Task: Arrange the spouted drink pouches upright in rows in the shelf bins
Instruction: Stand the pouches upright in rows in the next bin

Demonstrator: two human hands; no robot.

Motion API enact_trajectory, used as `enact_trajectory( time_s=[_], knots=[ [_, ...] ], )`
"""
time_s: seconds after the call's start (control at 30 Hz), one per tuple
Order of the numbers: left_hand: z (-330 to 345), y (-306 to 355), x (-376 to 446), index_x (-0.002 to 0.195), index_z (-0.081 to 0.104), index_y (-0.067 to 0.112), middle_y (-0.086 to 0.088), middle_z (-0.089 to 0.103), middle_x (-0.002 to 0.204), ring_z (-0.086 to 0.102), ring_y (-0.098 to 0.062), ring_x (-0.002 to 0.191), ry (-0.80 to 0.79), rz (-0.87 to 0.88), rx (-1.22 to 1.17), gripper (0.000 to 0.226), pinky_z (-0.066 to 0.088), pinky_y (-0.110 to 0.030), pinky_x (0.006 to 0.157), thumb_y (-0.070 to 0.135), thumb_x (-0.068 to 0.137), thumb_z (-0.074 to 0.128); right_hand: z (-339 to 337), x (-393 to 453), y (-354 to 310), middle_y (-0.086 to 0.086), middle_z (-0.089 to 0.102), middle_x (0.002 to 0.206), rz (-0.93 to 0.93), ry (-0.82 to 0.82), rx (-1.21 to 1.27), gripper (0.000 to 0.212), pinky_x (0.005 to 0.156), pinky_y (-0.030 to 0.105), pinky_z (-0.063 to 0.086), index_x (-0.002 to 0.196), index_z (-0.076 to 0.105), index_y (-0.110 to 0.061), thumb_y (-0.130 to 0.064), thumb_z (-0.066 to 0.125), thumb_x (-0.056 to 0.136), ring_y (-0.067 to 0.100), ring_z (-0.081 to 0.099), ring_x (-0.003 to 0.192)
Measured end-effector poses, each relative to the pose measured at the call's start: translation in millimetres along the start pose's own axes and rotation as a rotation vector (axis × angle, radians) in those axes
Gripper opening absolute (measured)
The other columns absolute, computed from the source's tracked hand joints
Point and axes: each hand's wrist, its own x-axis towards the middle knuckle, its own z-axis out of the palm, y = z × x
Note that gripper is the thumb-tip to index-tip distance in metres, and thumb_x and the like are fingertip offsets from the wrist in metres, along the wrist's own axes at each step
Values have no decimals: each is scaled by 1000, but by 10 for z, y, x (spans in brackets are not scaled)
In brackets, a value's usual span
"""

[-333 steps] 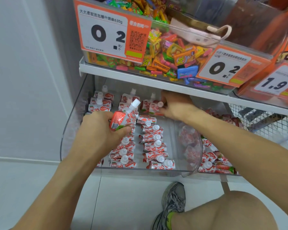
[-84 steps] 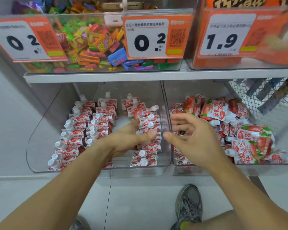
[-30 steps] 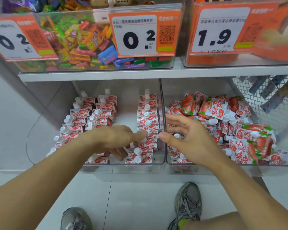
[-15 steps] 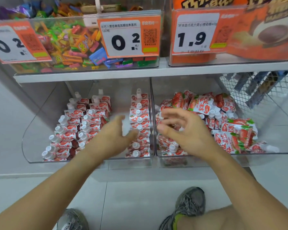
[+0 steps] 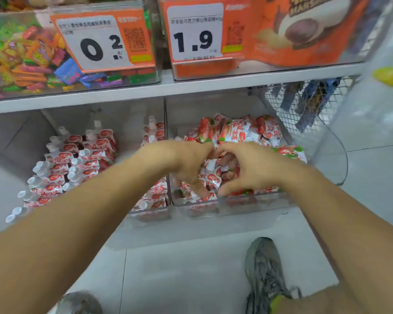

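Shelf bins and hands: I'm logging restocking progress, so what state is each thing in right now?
left bin: pouches upright in rows.
right bin: pouches heaped loose, unsorted.
pouch pile: jumbled, lying at all angles.
left hand: in the right bin, fingers curled down among pouches; grip unclear.
right hand: in the right bin, fingers curled among pouches; grip unclear.
candy bin: full of mixed wrapped sweets.

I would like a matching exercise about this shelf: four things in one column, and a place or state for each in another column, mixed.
Things:
1. left bin
2. right bin
3. 1.9 price tag
4. hands

Places or states:
A. on the upper shelf, at the right
B. pouches lie in a loose heap
C. reaching into the right bin
D. pouches stand in rows

Pairs: 1-D, 2-B, 3-A, 4-C
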Motion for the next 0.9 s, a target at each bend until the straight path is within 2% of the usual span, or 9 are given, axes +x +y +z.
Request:
enact_trajectory(
  time_s=[0.1, 0.17, 0.3, 0.47, 0.57, 0.63, 0.77, 0.83, 0.9],
  knots=[
    [-26, -10, 53, 139, 39, 27, 7, 58, 127, 57, -19, 113, -93, 10, 66, 96, 46, -34, 99, 54, 59, 86, 217, 67, 205, -9, 66, 116, -79, 19, -61, 77, 91, 31, 50, 129, 56, -27, -53, 88, 64, 11, 58, 106],
    [2, -46, 23, 131, 47, 27, 8, 60, 121, 58, -16, 108, -88, 28, 60, 89, 49, -33, 95, 54, 56, 87, 288, 115, 272, -13, 67, 101, -135, 36, -55, 56, 85, 34, 50, 109, 63, -30, -59, 84, 65, 11, 52, 97],
    [120, -116, -40, 112, 61, 28, 13, 67, 97, 62, -4, 85, 89, 61, -60, 59, 53, -25, 78, 45, 62, 88, 263, 237, 284, -18, 61, 84, -192, -28, -19, 54, 72, 30, 46, 105, 64, -34, -63, 82, 64, 9, 44, 89],
    [284, -35, -115, 112, 66, 25, 10, 70, 89, 62, -5, 76, 308, 8, -194, 51, 51, -24, 71, 27, 66, 88, 179, 319, 320, -15, 57, 71, -246, -86, 28, 35, 65, 30, 46, 68, 53, -34, -50, 84, 70, 6, 54, 77],
    [447, 43, -201, 109, 67, 23, 9, 71, 91, 62, -7, 74, 446, -21, -201, 45, 45, -14, 69, 23, 68, 85, 205, 323, 329, -10, 58, 74, -270, -38, -23, 22, 67, 34, 48, 76, 61, -24, -36, 76, 85, 11, 56, 77],
    [544, 76, -267, 102, 69, 22, 8, 70, 92, 64, -10, 79, 513, -33, -186, 35, 46, -16, 71, 24, 70, 83, 232, 319, 347, -10, 53, 76, -302, 10, -63, 20, 69, 35, 47, 77, 58, -22, -32, 69, 91, 10, 49, 79],
    [651, 173, -306, 112, 64, 22, 1, 63, 106, 59, -25, 100, 474, -77, 96, 27, 52, -40, 83, 37, 89, 63, 140, 360, 385, -3, 53, 72, -284, 53, 60, 25, 64, 43, 48, 70, 51, -17, -20, 62, 92, 15, 51, 68],
    [654, 200, -287, 110, 63, 24, 0, 63, 103, 62, -27, 97, 436, -96, 152, 19, 54, -41, 79, 28, 92, 60, 75, 376, 376, 1, 56, 75, -270, 166, 166, 19, 66, 44, 49, 73, 54, -15, -16, 58, 92, 17, 54, 68],
    [656, 200, -276, 109, 64, 25, 1, 63, 101, 64, -26, 94, 409, -81, 132, 18, 53, -41, 78, 24, 92, 59, 2, 378, 376, 0, 58, 84, -265, 303, 255, 11, 69, 34, 47, 84, 61, -12, -16, 55, 92, 14, 54, 72]
  ],
)
